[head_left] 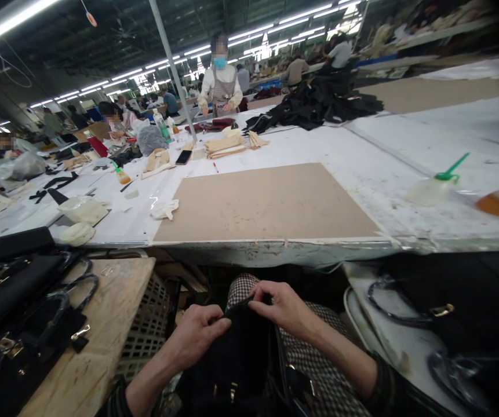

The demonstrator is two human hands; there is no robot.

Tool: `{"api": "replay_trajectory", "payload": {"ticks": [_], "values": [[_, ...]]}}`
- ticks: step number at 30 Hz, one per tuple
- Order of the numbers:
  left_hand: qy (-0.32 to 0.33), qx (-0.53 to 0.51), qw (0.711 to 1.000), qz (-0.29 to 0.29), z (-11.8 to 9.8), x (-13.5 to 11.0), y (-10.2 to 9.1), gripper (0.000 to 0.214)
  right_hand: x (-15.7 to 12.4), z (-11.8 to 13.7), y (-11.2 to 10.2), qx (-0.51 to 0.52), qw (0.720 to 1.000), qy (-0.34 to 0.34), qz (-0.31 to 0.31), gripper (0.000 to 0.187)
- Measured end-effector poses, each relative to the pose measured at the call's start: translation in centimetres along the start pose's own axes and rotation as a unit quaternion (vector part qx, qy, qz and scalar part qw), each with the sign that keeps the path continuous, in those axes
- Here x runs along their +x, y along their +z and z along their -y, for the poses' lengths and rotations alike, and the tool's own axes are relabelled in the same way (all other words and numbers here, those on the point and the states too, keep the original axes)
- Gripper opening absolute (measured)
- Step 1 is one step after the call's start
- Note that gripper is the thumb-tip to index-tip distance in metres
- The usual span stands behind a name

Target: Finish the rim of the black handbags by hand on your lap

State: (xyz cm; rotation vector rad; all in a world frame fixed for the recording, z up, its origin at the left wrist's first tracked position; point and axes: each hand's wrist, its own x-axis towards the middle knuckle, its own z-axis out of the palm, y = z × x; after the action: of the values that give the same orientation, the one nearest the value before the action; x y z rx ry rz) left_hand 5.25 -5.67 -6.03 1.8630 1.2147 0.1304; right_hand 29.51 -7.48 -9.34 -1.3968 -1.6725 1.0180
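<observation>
A black handbag point(236, 359) with small gold fittings rests on my lap, over checked cloth point(314, 353). My left hand point(199, 333) pinches the bag's upper edge from the left, thumb on top. On the right, my right hand point(277, 304) grips the same edge between thumb and curled fingers. The two hands are a short way apart along this edge. The bag's inside and most of its lower part are hidden or too dark to make out.
Black bags lie on a wooden board point(101, 324) at left, above a plastic crate point(147, 313). Another black bag point(458, 289) is at right. Ahead, the white table holds brown board point(266, 202), squeeze bottles and a black fabric heap point(314, 107). A masked person point(221, 87) stands beyond.
</observation>
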Motion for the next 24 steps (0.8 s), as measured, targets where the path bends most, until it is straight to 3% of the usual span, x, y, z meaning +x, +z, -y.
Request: {"api": "replay_trajectory", "payload": {"ticks": [8,12,17,24], "values": [[-0.002,0.048,0.999,-0.016,0.1,0.5,-0.2,0.034,-0.5,-0.6,1.4,-0.005,0.998,0.002,-0.059,0.02],[0.048,0.062,0.996,-0.036,-0.9,1.4,-0.3,0.019,-0.8,-0.4,1.4,-0.012,0.998,0.003,-0.061,0.02],[0.136,0.055,0.989,-0.036,-2.2,3.0,0.7,0.022,-1.0,-0.1,1.2,-0.023,0.998,0.002,-0.057,0.019],[0.148,0.043,0.988,-0.022,-2.2,4.3,1.3,0.018,-1.2,-0.1,0.9,-0.023,0.998,0.01,-0.056,0.018]]}}
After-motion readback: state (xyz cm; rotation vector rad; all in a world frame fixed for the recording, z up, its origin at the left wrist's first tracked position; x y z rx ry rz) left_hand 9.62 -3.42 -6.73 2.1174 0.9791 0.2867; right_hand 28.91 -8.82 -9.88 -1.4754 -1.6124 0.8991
